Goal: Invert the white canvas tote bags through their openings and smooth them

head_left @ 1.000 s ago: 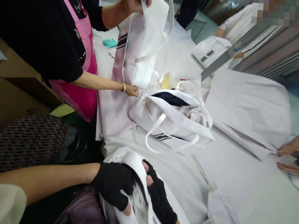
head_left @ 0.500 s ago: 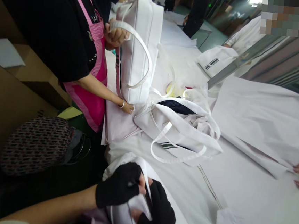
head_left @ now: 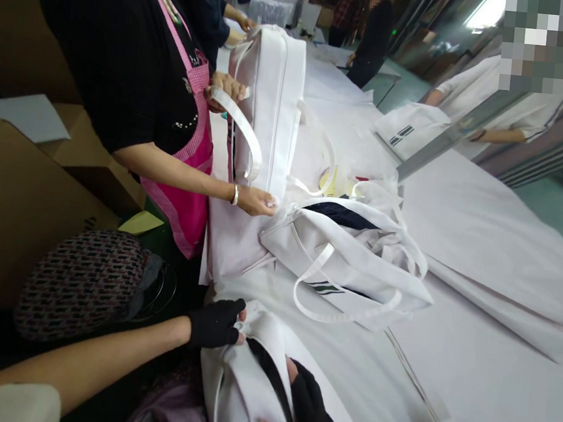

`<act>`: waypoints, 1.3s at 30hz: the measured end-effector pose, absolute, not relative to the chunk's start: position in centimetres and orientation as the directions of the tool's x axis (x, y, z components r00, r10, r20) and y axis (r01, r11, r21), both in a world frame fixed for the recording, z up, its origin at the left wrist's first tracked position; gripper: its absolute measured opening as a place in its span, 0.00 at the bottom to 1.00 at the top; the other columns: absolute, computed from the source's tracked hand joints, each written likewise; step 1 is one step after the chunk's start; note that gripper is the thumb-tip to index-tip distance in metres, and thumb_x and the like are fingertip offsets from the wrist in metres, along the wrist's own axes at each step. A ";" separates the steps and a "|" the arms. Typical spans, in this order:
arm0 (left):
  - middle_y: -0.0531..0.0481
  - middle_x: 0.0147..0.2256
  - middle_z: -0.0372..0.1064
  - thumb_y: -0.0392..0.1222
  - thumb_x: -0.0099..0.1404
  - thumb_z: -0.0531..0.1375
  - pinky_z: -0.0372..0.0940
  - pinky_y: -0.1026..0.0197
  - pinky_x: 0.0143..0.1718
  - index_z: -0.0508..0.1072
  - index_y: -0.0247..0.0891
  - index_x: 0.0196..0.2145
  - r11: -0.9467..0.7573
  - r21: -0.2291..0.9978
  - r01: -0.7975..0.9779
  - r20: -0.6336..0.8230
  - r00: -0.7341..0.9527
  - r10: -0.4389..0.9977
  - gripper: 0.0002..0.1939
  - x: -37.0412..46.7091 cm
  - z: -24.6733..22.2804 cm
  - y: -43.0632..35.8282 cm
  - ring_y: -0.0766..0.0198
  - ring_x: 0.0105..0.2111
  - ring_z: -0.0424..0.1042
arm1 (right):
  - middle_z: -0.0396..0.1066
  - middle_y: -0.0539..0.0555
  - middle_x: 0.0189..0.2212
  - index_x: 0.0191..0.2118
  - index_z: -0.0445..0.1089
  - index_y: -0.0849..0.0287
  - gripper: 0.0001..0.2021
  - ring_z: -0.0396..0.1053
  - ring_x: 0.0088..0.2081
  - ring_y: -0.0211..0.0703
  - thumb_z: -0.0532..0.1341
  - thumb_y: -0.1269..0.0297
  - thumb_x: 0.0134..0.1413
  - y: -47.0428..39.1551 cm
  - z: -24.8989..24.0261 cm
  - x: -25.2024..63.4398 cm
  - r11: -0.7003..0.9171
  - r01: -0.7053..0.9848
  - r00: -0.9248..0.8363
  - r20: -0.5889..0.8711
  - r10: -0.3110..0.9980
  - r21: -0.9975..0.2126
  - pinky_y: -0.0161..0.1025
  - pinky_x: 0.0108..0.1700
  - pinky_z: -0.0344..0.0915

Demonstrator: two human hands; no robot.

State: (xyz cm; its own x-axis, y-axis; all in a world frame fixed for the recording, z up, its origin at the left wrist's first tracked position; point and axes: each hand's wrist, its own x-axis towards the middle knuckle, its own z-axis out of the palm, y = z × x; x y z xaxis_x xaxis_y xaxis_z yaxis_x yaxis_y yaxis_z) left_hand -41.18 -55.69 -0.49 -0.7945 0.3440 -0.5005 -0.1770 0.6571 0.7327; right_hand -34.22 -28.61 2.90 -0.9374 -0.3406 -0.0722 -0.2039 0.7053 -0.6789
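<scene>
Bag of smooth white material (head_left: 241, 391), its dark opening (head_left: 271, 376) parting, is lying at the near edge of the white-covered tabletop (head_left: 370, 376), directly under my gloved hands. My left hand (head_left: 239, 326), in a black fingerless glove, is pinching the bag's far end between thumb and fingers. My right hand (head_left: 279, 398), gloved alike, is resting across the opening with thumb and fingers apart; I cannot tell whether it is gripping either edge.

Beyond, a larger white handbag with dark green stripes (head_left: 318, 237) is lying open on the tabletop, showing dark lining and pale crumpled filling. Just behind it, a co-worker in a black top and pink apron (head_left: 140, 74) is holding a white boxy bag (head_left: 266, 104) upright, one hand by its strap and the other at its lower corner. I am also noting a patterned round seat (head_left: 82, 285) at left, near brown cardboard boxes (head_left: 21, 195). Farther right, a striped white bag (head_left: 412, 127) is lying before a person in a white top (head_left: 488, 98).
</scene>
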 end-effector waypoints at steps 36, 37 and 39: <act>0.50 0.22 0.65 0.45 0.65 0.48 0.58 0.61 0.29 0.63 0.36 0.21 0.401 0.897 0.187 -0.150 -0.724 0.673 0.18 -42.0 7.1 -49.7 0.65 0.24 0.65 | 0.51 0.51 0.64 0.67 0.44 0.41 0.37 0.50 0.64 0.58 0.60 0.51 0.54 -27.9 3.1 -31.7 0.763 -0.229 -0.973 0.107 -0.206 -0.605 0.58 0.60 0.56; 0.50 0.22 0.65 0.45 0.65 0.48 0.58 0.61 0.28 0.63 0.36 0.21 0.389 0.896 0.215 -0.117 -0.729 0.674 0.17 -41.7 7.5 -49.1 0.65 0.24 0.65 | 0.52 0.51 0.64 0.66 0.44 0.41 0.37 0.51 0.63 0.58 0.60 0.51 0.54 -28.3 3.4 -31.8 0.759 -0.207 -0.978 0.135 -0.157 -0.618 0.58 0.60 0.56; 0.49 0.23 0.66 0.44 0.64 0.47 0.58 0.61 0.27 0.62 0.36 0.21 0.369 0.892 0.260 -0.061 -0.740 0.670 0.16 -41.5 7.7 -48.2 0.64 0.24 0.65 | 0.55 0.55 0.61 0.67 0.44 0.46 0.39 0.54 0.61 0.58 0.62 0.52 0.53 -29.0 4.2 -32.6 0.773 -0.181 -0.978 0.193 -0.078 -0.608 0.55 0.58 0.58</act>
